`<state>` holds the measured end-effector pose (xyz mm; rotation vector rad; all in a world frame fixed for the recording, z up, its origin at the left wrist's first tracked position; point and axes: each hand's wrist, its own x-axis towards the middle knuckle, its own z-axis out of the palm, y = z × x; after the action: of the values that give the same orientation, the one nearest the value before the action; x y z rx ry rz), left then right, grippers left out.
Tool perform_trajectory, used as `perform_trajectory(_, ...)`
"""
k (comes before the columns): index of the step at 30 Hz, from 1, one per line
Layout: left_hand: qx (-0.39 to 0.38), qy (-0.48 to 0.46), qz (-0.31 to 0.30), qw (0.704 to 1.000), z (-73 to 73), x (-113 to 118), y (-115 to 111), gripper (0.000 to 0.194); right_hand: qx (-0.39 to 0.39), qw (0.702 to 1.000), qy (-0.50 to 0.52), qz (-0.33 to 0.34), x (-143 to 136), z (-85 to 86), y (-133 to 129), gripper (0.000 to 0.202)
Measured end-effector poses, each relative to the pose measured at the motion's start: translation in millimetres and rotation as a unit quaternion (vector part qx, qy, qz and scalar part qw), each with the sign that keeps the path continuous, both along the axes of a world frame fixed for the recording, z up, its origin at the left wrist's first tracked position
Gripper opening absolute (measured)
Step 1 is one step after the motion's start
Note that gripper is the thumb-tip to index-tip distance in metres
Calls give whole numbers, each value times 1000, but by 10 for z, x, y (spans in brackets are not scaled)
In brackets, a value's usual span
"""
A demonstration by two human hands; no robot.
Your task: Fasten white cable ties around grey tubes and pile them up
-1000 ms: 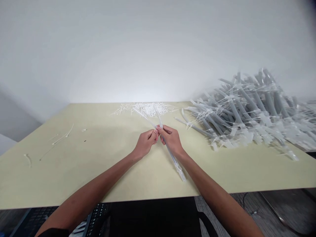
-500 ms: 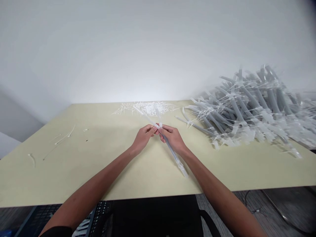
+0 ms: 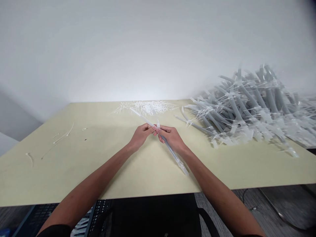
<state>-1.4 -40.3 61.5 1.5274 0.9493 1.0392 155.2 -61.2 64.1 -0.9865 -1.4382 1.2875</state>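
Observation:
In front of me, both hands meet at the junction of a translucent, Y-shaped plastic tube [image 3: 172,154]. My left hand [image 3: 140,136] is closed, its thumb and fingers pinching beside the fork where the left branch [image 3: 140,116] begins. My right hand [image 3: 172,137] grips the tube just below the fork, thumb on top. Two thin branches point away toward the back of the table. The single thicker stem slants down to the right, ending in a clear connector [image 3: 183,167]. Fingertips cover much of the junction, so its details are hidden.
Loose white cable ties [image 3: 160,107] form a heap at the table's back. On the right lies a large pile of similar tubes [image 3: 237,112] with ties around them. A few stray ties [image 3: 65,133] are on the left. A dark crate [image 3: 37,217] stands below the front edge.
The view has shifted slightly. Both hands keep their hold at the fork, and the branches' far ends lean a little more to the left.

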Motion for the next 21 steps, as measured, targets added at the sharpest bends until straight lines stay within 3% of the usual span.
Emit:
perform_trajectory(8, -13, -13, -2, 1000, -21, 39, -7, 32, 18, 1000, -9, -22, 1, 3, -2, 30)
perform_trajectory(11, -19, 22, 7, 1000, -31, 6, -4, 39, -8, 999, 35, -24, 20, 17, 8, 31)
perform_trajectory(14, -27, 74, -28, 996, -51, -43, 1, 46, -34, 996, 78, -34, 71, 16, 33, 31)
perform_trajectory(17, 9, 126, -51, 991, -51, -59, -20, 47, -35, 995, 88, -43, 118, -1, 61, 29)
perform_trajectory(21, 74, 168, 1, 983, -3, 7, -106, 44, 9, 997, 30, -73, 94, -44, 82, 28)
